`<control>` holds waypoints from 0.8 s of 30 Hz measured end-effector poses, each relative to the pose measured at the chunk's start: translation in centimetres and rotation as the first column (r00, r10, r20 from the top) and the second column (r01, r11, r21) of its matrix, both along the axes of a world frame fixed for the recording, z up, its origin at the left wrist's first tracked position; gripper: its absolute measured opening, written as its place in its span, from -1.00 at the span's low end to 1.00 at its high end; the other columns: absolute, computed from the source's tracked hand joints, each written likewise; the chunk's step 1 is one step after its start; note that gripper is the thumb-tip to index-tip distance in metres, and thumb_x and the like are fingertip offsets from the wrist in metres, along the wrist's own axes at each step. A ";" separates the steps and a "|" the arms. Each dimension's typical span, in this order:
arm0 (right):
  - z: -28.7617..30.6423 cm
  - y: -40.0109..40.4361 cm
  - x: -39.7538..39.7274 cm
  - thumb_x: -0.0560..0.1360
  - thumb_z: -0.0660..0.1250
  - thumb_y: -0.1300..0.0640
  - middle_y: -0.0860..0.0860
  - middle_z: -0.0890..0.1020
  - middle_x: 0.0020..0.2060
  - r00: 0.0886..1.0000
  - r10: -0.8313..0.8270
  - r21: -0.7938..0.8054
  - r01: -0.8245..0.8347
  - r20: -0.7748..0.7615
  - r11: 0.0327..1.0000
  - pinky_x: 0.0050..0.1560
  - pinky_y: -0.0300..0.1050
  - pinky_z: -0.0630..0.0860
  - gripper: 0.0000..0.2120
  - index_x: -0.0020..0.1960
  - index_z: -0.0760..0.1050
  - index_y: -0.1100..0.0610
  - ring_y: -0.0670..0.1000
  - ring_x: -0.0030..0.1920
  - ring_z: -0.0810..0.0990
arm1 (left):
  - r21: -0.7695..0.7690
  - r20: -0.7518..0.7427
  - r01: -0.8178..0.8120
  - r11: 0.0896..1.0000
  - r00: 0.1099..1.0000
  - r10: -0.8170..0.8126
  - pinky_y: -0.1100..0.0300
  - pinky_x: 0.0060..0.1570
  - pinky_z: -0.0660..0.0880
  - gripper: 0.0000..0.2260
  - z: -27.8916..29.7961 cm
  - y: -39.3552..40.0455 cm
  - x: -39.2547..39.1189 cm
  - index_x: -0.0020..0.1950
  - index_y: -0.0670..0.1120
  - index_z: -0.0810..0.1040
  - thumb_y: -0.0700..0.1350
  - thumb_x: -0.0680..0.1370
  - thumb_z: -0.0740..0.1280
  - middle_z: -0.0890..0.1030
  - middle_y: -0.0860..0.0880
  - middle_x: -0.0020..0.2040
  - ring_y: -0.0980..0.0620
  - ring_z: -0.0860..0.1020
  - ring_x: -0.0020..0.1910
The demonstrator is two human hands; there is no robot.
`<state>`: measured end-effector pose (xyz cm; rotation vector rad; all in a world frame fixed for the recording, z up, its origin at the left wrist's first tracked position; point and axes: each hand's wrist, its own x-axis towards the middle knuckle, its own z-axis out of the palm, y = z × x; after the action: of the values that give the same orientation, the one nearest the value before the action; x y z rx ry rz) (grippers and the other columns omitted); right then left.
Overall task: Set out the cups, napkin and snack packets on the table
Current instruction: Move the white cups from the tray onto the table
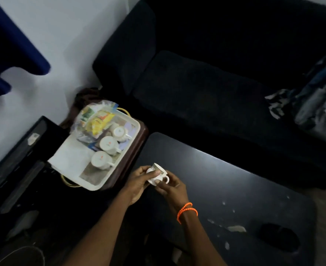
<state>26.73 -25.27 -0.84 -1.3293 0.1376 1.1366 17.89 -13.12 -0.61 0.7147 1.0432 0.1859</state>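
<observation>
Left hand (137, 184): closed on the near-left side of a small white cup (157, 176), fingers curled around its body.
Right hand (170, 186): gripping the same cup from the right and below, thumb on its lower wall; an orange bracelet (187, 211) circles the wrist.
Held cup: between both hands, tilted on its side, handle pointing right, a printed pattern on its upper part (too blurred to read). It hangs over the left end of the dark bench (225, 179), not resting on it.
Bench: bare apart from pale smears near the right end.
Tray (133, 129): white, just left of the bench and beyond the left hand, resting on a dark brown stand.
Cups on tray (108, 144): three white ones in a row, bottoms up, handles to the right; the nearest one lies close to the left hand.
Napkin (70, 160): white, folded, on the tray's left half, overhanging the edge.
Snack packets (97, 121): yellow and green, inside a clear bag at the tray's far end.
Sofa (196, 83): dark, beyond the bench, a grey bag (319, 108) on its right.
</observation>
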 end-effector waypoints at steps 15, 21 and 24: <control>-6.0 -20.4 4.1 0.23 0.55 0.49 -0.09 0.64 -0.09 0.836 -0.203 -0.457 0.462 0.509 0.760 -0.10 -0.48 0.47 -0.44 0.07 0.46 0.07 -0.13 -0.09 0.61 | 0.324 -0.184 0.860 0.394 0.465 -0.866 0.14 0.37 0.48 -0.36 -7.9 -17.7 11.9 0.46 -0.19 0.51 -0.46 0.40 0.51 0.62 -0.09 0.35 0.03 0.58 0.28; -9.4 -23.7 5.5 0.25 0.50 0.45 -0.12 0.65 -0.09 0.832 -0.114 -0.555 0.457 0.543 0.695 -0.15 -0.53 0.47 -0.43 -0.04 0.45 -0.15 -0.16 -0.06 0.63 | 0.339 -0.230 0.876 0.342 0.430 -0.873 0.39 0.19 0.49 -0.31 -11.7 -22.3 13.1 0.48 -0.10 0.51 -0.46 0.38 0.47 0.64 0.03 0.30 0.19 0.56 0.23; -10.7 -24.4 5.7 0.28 0.49 0.44 -0.12 0.64 -0.09 0.849 -0.049 -0.597 0.410 0.526 0.690 -0.03 -0.27 0.57 -0.44 -0.02 0.43 -0.15 -0.03 -0.03 0.64 | 0.321 -0.229 0.886 0.333 0.414 -0.881 0.59 -0.04 0.46 -0.28 -13.0 -22.6 12.7 0.48 -0.05 0.51 -0.50 0.37 0.43 0.61 0.20 0.15 0.38 0.56 0.10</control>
<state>32.43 -49.68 -11.56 -2.1648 0.3968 0.4871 30.58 -35.71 -13.59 1.5971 0.4691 -0.6127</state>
